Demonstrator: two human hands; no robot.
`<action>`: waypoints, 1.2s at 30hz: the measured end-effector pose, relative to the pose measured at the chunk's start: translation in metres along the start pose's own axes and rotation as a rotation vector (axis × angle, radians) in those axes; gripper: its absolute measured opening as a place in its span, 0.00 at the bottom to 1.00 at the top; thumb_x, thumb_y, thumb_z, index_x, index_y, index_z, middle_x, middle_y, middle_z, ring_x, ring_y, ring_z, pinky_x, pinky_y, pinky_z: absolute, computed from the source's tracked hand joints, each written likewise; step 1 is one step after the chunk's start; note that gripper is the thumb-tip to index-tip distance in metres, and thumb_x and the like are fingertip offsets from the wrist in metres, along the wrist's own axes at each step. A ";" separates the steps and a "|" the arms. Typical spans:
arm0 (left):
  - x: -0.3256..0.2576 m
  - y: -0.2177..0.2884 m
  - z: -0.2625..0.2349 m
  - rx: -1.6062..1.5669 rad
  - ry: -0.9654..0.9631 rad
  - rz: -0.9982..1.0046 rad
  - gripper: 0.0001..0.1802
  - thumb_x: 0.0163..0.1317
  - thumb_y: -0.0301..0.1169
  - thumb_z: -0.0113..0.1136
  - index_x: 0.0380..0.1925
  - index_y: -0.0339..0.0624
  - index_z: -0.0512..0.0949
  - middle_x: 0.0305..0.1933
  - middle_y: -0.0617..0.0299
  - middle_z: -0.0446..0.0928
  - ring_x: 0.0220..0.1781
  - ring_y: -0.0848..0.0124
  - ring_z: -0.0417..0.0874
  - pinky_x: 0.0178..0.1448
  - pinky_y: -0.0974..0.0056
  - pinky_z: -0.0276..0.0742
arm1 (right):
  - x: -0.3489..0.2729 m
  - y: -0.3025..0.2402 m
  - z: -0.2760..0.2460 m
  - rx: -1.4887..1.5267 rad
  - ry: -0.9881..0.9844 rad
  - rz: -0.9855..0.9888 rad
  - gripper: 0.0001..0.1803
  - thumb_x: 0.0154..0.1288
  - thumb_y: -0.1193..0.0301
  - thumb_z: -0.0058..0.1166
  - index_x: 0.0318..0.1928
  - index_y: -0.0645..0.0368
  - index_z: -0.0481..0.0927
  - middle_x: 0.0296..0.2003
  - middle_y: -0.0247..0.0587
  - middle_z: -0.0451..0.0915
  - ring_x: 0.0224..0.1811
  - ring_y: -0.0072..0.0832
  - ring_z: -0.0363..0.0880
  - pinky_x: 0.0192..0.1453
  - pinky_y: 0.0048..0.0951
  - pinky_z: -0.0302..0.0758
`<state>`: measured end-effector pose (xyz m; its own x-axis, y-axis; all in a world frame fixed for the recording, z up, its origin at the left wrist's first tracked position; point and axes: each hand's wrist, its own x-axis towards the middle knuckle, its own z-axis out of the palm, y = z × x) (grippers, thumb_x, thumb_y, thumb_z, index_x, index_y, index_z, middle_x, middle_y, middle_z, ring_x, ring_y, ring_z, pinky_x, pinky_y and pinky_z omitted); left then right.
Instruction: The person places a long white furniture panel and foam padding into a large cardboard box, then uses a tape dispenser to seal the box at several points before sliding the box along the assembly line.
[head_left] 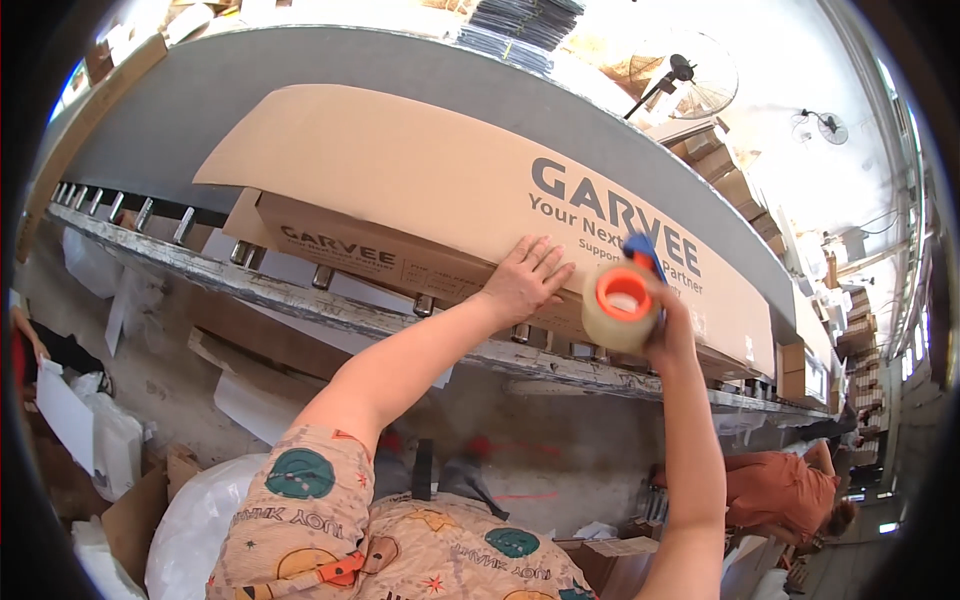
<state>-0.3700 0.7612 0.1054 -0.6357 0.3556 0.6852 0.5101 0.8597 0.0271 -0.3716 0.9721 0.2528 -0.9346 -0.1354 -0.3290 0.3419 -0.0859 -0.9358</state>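
A long brown cardboard box [400,150] with dark printing lies across the roller conveyor in front of me. My left hand [530,272] rests on the box's near top edge, palm down with its fingers spread. In my right hand [668,315] is a tape dispenser [624,300] with an orange hub, a wide roll of clear tape and a blue part at its far end. It is held over the box's near edge, right of my left hand. Some of the right fingers are hidden behind the dispenser, and slight blur hides whether the tape touches the cardboard.
The conveyor's metal rail [300,300] and rollers run along the near side, with a grey belt [250,60] beyond. Stacked cartons [725,170] and a fan [685,75] stand far right. A person in a rust-coloured top [775,490] bends at lower right. Plastic bags [190,520] lie lower left.
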 end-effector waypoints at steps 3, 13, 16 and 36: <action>-0.005 0.000 -0.008 -0.024 -0.017 0.063 0.25 0.62 0.39 0.53 0.56 0.38 0.71 0.60 0.50 0.71 0.64 0.53 0.69 0.70 0.50 0.58 | 0.050 -0.052 0.047 -0.644 0.074 -0.374 0.24 0.56 0.53 0.59 0.42 0.61 0.83 0.43 0.45 0.81 0.49 0.32 0.79 0.51 0.31 0.75; -0.018 -0.018 -0.018 -0.101 0.116 0.058 0.19 0.56 0.30 0.54 0.47 0.33 0.76 0.53 0.49 0.76 0.60 0.55 0.73 0.69 0.53 0.63 | -0.066 0.127 0.039 -1.529 0.292 -0.338 0.37 0.50 0.42 0.58 0.59 0.44 0.73 0.33 0.66 0.74 0.32 0.59 0.79 0.36 0.48 0.79; 0.000 -0.012 -0.014 -0.027 0.022 0.088 0.19 0.55 0.30 0.53 0.47 0.35 0.77 0.52 0.48 0.76 0.57 0.56 0.75 0.65 0.53 0.67 | -0.032 0.139 0.032 -1.528 0.267 -0.189 0.40 0.51 0.41 0.54 0.62 0.47 0.71 0.36 0.68 0.76 0.35 0.60 0.80 0.43 0.48 0.78; -0.172 -0.237 -0.196 0.283 -0.187 -0.129 0.38 0.53 0.50 0.62 0.58 0.37 0.67 0.62 0.49 0.68 0.65 0.53 0.67 0.70 0.52 0.60 | -0.063 0.074 0.152 -1.142 -0.620 -0.092 0.29 0.45 0.52 0.68 0.48 0.53 0.83 0.31 0.41 0.83 0.29 0.22 0.81 0.35 0.28 0.78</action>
<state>-0.2679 0.4241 0.1233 -0.7925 0.2761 0.5438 0.2552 0.9600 -0.1155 -0.2727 0.8244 0.2234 -0.6444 -0.6308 -0.4322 -0.2837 0.7221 -0.6310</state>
